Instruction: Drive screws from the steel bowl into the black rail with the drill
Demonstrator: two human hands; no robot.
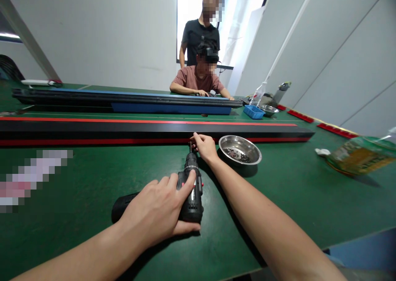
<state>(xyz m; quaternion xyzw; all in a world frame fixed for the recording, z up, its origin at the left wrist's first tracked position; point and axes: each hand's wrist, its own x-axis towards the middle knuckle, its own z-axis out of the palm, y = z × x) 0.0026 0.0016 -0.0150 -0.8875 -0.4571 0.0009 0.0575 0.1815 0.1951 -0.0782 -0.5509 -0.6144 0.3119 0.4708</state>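
My left hand (161,200) is wrapped round a black cordless drill (192,190), which lies on its side on the green table with its bit pointing away from me. At the tip of the bit, my right hand (203,146) has its fingers closed in a pinch beside the long black bar with red stripes (148,129). What those fingers hold, if anything, is too small to make out. Just right of that hand stands a steel bowl (240,150) with many small dark screws in it.
Behind the bar lies a long black and blue profile (130,99). Farther right are a blue basket (254,112), a second metal bowl (268,110) and a clear bottle (258,94). A large plastic jar (361,155) stands at right. Two people are across the green table (293,182).
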